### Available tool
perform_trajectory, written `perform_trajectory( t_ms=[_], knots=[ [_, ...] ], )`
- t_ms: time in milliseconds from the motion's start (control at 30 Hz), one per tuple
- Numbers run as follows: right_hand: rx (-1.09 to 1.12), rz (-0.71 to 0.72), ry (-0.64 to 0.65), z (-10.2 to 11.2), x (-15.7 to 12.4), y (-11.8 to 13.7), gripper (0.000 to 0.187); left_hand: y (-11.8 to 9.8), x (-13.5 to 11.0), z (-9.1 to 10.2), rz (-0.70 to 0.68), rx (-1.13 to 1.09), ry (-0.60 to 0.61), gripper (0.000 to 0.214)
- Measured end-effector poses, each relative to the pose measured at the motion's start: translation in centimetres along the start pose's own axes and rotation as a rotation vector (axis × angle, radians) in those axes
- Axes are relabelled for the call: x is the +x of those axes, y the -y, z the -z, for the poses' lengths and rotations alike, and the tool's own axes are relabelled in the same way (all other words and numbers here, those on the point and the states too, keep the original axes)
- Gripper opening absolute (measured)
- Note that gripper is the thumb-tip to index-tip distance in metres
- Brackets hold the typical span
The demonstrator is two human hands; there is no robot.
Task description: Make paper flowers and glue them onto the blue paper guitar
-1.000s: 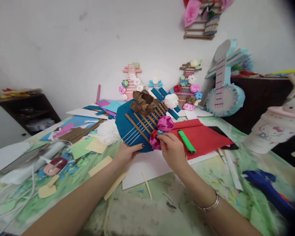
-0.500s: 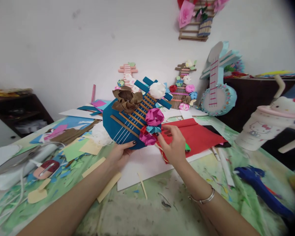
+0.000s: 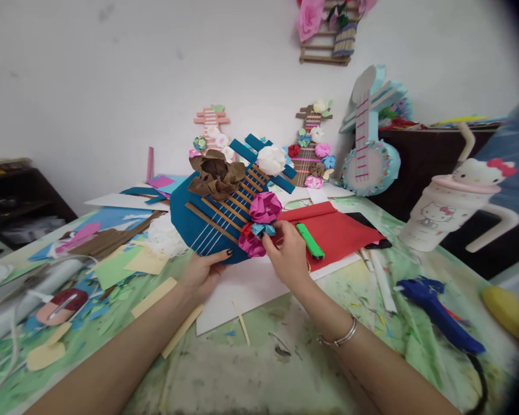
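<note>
A blue paper model lute [image 3: 181,216], tilted with its neck to the upper right, is gripped at its lower edge by my left hand [image 3: 203,274], thumb in front. White strings and brown strips run across its face. It carries a large brown paper flower [image 3: 216,174], a white one [image 3: 271,159] near the pegs, and a pink one [image 3: 265,207]. Below the pink flower sits a small light-blue paper flower [image 3: 262,229], beside a magenta one [image 3: 251,245]. My right hand [image 3: 289,253] has its fingertips closed at the light-blue flower.
Red paper [image 3: 337,233] with a green cutter [image 3: 310,241] lies behind my right hand. A blue glue gun [image 3: 441,311] and a white tumbler [image 3: 441,213] stand to the right. Paper scraps [image 3: 119,267] and a power strip [image 3: 47,285] cover the left. Other model instruments [image 3: 363,150] lean behind.
The view has turned slightly right. My right fingers have come in closer against the light-blue flower. The left hand keeps its grip on the lute.
</note>
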State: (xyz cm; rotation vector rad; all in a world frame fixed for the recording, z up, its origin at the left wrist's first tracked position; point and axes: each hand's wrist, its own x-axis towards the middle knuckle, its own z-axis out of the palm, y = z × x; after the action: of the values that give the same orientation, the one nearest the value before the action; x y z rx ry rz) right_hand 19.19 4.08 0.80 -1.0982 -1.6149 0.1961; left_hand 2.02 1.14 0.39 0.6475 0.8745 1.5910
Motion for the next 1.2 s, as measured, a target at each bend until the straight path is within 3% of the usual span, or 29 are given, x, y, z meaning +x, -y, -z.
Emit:
perform_trajectory(
  t_ms=[467,900,1067,1200],
  knots=[
    [-0.066,0.107,-0.045,0.18,-0.25,-0.06,0.024,0.23,0.08,0.01,-0.018,0.037,0.007,0.069],
    [0.049,0.067,-0.002,0.24,-0.03,-0.13,0.028,0.04,-0.01,0.05,0.003,0.017,0.014,0.071],
    [0.125,-0.015,0.005,0.15,-0.04,-0.13,0.018,-0.07,-0.06,-0.05,-0.012,0.012,0.019,0.078],
    [0.342,-0.198,0.034,-0.38,0.1,-0.49,0.015,-0.17,-0.12,-0.2,0.0,0.0,0.017,0.078]
  ],
)
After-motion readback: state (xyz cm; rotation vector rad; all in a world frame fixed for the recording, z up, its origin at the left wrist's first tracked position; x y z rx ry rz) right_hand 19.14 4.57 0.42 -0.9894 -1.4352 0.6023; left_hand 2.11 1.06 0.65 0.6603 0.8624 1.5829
